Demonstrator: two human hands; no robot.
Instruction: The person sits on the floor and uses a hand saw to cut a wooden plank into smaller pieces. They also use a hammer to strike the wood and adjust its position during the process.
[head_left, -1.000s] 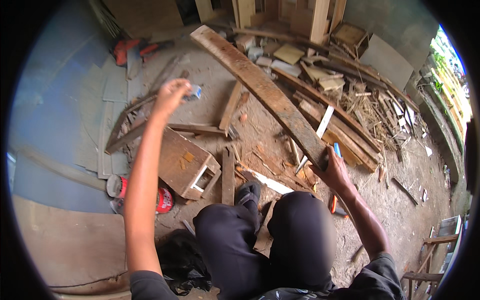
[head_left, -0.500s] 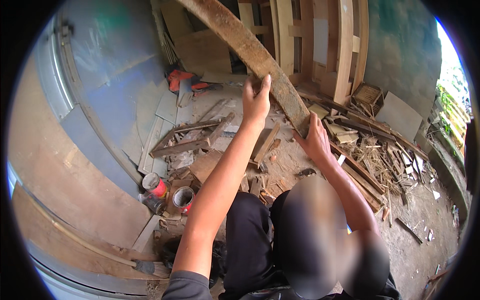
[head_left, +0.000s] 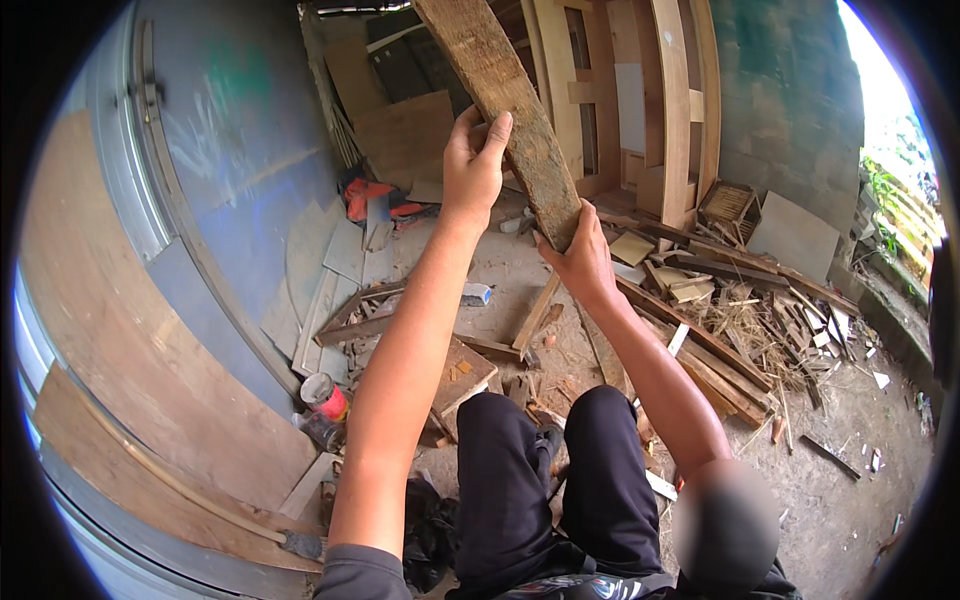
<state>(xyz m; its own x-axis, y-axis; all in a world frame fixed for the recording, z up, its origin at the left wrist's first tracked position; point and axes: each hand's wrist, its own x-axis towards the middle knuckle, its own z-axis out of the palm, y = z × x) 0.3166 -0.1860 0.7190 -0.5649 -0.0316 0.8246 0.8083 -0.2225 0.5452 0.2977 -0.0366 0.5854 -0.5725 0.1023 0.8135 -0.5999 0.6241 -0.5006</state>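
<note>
A long rough wooden plank (head_left: pixel 505 75), brown and worn, slants up from my hands and runs out past the top edge. My left hand (head_left: pixel 474 170) grips its left edge partway along, thumb on the broad face and fingers mostly hidden behind. Its near end sits in my right hand (head_left: pixel 583 258), which closes round the lower right corner. The plank is raised off the floor, in front of my bent knees (head_left: pixel 600 440).
Wood scraps (head_left: pixel 730 350) pile up on the right, by a slatted crate (head_left: pixel 730 210). A wooden frame (head_left: pixel 365 320), a red can (head_left: pixel 325 397) and a broom (head_left: pixel 300 545) lie left. Wooden panels (head_left: pixel 680 110) lean at the back. A blue-grey wall (head_left: pixel 250 190) bounds the left.
Both hands have shifted left and slightly up with the plank. It now stands steeper and shows more of its broad face. My view has moved a little too.
</note>
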